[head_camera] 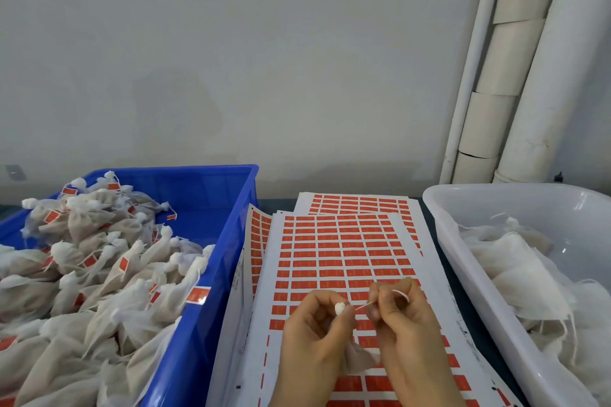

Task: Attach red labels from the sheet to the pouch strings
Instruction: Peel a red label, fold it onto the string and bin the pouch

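While my left hand [314,332] pinches the pouch [358,361] by its knotted top, my right hand [405,320] pinches its string [401,293], both above the near end of the label sheet [330,253] (blue bin [228,248] and white tub [441,231] hem it in); its far end lies uncovered.

A person's left hand [314,330] grips the gathered neck of a small mesh pouch [358,359] while the right hand [405,319] pinches its white string [364,305], drawn taut between the two, above a sheet of red labels [330,253] (some lower spaces are bare). A blue crate [213,261] at left holds red-tagged pouches [99,261]; a white tub [463,241] at right holds untagged pouches [515,263].
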Tool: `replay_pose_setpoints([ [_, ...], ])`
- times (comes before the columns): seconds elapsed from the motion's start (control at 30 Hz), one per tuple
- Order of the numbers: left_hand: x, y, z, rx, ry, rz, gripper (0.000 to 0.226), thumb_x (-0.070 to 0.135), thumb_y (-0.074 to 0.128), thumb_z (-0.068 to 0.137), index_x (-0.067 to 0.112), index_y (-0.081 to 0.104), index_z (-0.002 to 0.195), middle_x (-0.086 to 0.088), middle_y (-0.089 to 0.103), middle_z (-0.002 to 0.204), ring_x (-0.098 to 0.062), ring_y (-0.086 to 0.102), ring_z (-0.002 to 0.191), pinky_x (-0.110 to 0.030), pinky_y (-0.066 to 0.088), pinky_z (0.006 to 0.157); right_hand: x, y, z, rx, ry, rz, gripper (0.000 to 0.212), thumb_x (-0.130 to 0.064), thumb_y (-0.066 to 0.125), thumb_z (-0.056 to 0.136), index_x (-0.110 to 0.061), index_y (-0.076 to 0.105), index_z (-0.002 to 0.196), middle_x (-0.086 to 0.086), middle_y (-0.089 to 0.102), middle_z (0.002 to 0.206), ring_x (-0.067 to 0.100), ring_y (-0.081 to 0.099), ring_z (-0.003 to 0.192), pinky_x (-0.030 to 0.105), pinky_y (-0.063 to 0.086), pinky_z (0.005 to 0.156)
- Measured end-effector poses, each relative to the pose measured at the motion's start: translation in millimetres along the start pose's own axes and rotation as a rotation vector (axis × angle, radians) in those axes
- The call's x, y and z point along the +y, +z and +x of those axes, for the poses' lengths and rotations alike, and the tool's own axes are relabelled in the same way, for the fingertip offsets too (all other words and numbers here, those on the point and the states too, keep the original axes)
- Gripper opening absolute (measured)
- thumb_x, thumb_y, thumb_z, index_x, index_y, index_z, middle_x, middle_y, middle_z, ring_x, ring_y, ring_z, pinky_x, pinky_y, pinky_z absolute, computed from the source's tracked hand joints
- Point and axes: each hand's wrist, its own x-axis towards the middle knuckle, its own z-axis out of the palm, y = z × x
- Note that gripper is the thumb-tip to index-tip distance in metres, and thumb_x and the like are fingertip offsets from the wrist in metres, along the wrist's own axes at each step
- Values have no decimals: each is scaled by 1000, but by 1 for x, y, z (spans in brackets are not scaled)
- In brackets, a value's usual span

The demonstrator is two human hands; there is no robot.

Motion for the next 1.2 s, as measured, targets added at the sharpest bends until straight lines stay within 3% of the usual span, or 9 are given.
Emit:
replay_pose_setpoints([
  [0.23,0,-2,1,-61,-112,123,8,26,73,79,26,67,74,16,67,69,-4,63,71,-7,45,53,3,-3,0,-7,-124,-318,26,-46,53,70,-23,58,81,-16,67,71,-2,64,77,14,45,65],
  [0.53,6,-17,9,-41,-111,178,12,24,70,82,22,66,71,8,67,65,-12,63,69,-11,46,56,13,-1,2,80,-109,-372,13,-34,57,86,-24,59,78,-23,65,70,8,64,68,13,43,59],
  [0.67,5,-24,12,-246,-236,135,18,36,61,87,26,67,72,10,70,75,-13,65,83,-15,50,67,6,0,2,15,-110,-321,20,-44,58,75,-25,63,76,-18,67,68,-2,63,72,14,45,61],
  [0.77,6,-22,14,-353,-377,55,39,53,48,85,24,68,69,1,66,74,-14,60,74,-21,49,70,2,1,0,-22,-118,-346,29,-51,55,65,-27,64,77,-22,67,70,-6,62,73,8,44,54],
  [0.87,2,-28,19,-202,-432,146,39,42,45,94,19,70,75,2,68,60,-11,65,54,-18,51,55,3,2,-1,-92,-119,-320,21,-41,58,76,-22,66,81,-15,69,70,2,66,70,7,47,55],
  [0.93,-7,-38,25,20,-349,252,26,33,49,95,16,67,86,3,69,65,-10,66,52,-18,53,52,4,3,-2,-144,-91,-318,13,-30,60,84,-19,66,83,-11,70,70,6,66,68,10,49,56],
  [1.03,-15,-50,31,311,-277,644,17,33,56,92,25,53,106,6,62,102,-8,64,81,-28,55,79,4,5,-4,-194,-58,-340,10,-24,60,87,-19,67,82,-9,69,67,5,65,63,10,48,55],
  [1.13,-25,-52,32,277,-324,985,39,43,56,90,25,41,121,1,49,126,-16,54,112,-34,48,95,4,6,-5,-191,-59,-366,9,-26,61,86,-20,67,82,-12,68,65,2,64,64,7,46,54],
  [1.2,-22,-50,30,292,-295,952,36,44,55,90,27,44,120,3,49,128,-15,52,114,-33,48,95,3,8,-5,-176,-74,-404,7,-30,62,84,-24,66,80,-18,66,67,-3,62,69,4,44,55],
])
